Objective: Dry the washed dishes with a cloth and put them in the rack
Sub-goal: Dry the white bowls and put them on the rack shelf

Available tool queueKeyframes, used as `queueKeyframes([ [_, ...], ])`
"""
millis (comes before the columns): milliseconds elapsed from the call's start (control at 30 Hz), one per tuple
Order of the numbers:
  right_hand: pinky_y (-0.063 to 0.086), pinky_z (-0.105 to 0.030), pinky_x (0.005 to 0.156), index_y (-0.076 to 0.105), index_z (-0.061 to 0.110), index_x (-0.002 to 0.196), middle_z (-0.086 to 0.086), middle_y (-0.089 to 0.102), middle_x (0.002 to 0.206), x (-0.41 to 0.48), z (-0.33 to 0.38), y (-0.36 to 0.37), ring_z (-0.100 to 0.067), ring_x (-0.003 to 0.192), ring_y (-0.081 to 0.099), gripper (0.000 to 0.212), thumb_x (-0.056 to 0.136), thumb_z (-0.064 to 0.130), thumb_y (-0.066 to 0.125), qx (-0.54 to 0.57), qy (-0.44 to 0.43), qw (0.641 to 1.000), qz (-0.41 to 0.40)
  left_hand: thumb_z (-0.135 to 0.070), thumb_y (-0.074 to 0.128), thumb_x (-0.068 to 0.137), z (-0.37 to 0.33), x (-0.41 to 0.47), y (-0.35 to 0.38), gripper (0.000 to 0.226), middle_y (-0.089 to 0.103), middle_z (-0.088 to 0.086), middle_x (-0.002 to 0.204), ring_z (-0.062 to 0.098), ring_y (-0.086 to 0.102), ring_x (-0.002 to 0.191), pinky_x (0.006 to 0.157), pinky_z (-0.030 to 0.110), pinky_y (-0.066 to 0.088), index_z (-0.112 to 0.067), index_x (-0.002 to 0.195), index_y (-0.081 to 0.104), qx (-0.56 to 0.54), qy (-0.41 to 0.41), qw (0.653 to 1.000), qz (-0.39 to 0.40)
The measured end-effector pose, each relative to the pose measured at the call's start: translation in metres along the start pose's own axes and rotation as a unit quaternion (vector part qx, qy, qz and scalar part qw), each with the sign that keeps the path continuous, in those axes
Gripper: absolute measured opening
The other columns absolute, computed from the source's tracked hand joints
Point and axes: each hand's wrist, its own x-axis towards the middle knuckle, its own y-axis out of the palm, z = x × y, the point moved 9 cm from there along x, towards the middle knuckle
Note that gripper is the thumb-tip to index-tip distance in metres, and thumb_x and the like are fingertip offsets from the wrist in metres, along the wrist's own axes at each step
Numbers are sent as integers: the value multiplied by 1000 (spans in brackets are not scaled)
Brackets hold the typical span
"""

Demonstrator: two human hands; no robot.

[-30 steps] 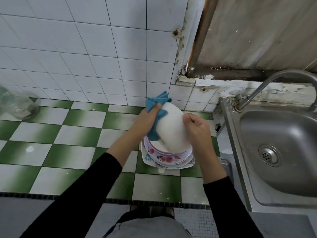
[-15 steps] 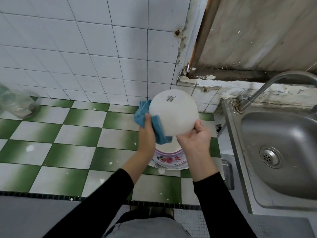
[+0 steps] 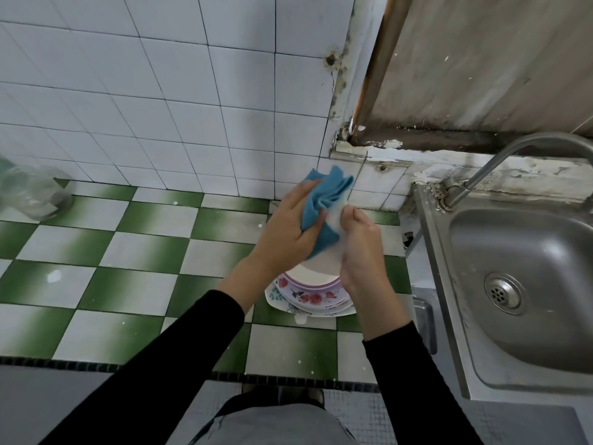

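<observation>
left hand (image 3: 285, 229) clutches cloth (image 3: 324, 197) against white dish (image 3: 333, 221) (blurred, probably bowl); right hand (image 3: 362, 248) grips it.

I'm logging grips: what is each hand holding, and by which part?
The left hand holds the bunched blue cloth against a white dish; the right hand grips that dish by its rim.

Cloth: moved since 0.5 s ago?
Yes. The cloth, gripped by the left hand, has shifted right and up in view, nearer the faucet, and its top now overlaps the wall.
</observation>
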Motion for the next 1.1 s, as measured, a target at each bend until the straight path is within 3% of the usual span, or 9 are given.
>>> queueKeyframes([
  [167,53,-42,85,69,19,88,0,70,85,1,7,-2,-19,86,63,30,107,20,46,-69,-58,996,-8,-35,45,101,-13,4,-6,38,54,9,130,22,50,118,104,40,43,-8,128,54,69,38,997,6],
  [300,48,-32,73,67,14,84,-1,67,81,5,12,-12,-20,77,59,29,105,19,49,-81,-50,995,10,-38,47,102,8,10,-17,20,64,6,101,21,60,91,84,35,50,-21,104,58,-108,-184,977,5],
  [500,53,-43,85,68,13,91,1,75,92,13,-13,-36,-21,92,66,23,102,19,50,151,58,987,-16,-40,51,98,43,-9,-24,22,68,-5,73,13,63,71,69,28,50,-23,91,63,-321,-389,863,-28],
  [633,47,-59,99,63,19,87,-1,74,106,16,-42,-41,-25,99,66,25,103,17,44,289,163,942,-48,-37,55,96,57,-20,-14,21,72,4,94,24,66,90,90,41,54,-20,98,67,-374,-401,832,-83],
  [700,46,-61,95,67,19,101,-6,73,113,16,-52,-40,-31,104,65,25,105,19,41,331,189,923,-47,-37,56,96,62,-25,-11,21,71,7,101,26,66,97,95,46,52,-20,102,66,-382,-379,834,-124],
  [833,37,-61,108,62,22,133,-12,64,135,18,-58,-30,-37,129,54,35,107,25,39,393,196,898,-39,-34,47,102,32,-44,-11,29,64,6,104,6,62,90,76,18,52,-13,121,53,-252,-243,915,-202],
  [900,42,-60,101,56,21,140,-15,60,139,18,-53,-23,-39,130,52,38,107,26,37,398,197,895,-32,-37,47,99,13,-47,-4,50,49,13,134,19,53,122,99,28,48,-11,140,37,-148,-119,967,-169],
  [1000,49,-52,78,60,13,129,-18,70,115,14,-46,-16,-36,106,63,34,108,24,35,324,202,924,-12,-26,49,96,-8,-43,11,51,41,9,149,27,31,143,118,51,24,-7,142,41,134,66,984,-92],
  [1100,55,-39,76,66,9,104,-9,76,84,8,-46,-13,-23,83,69,32,107,21,37,179,192,965,21,-23,52,93,-12,-32,20,45,53,7,141,26,39,137,116,47,28,-8,135,54,171,67,983,-20],
])
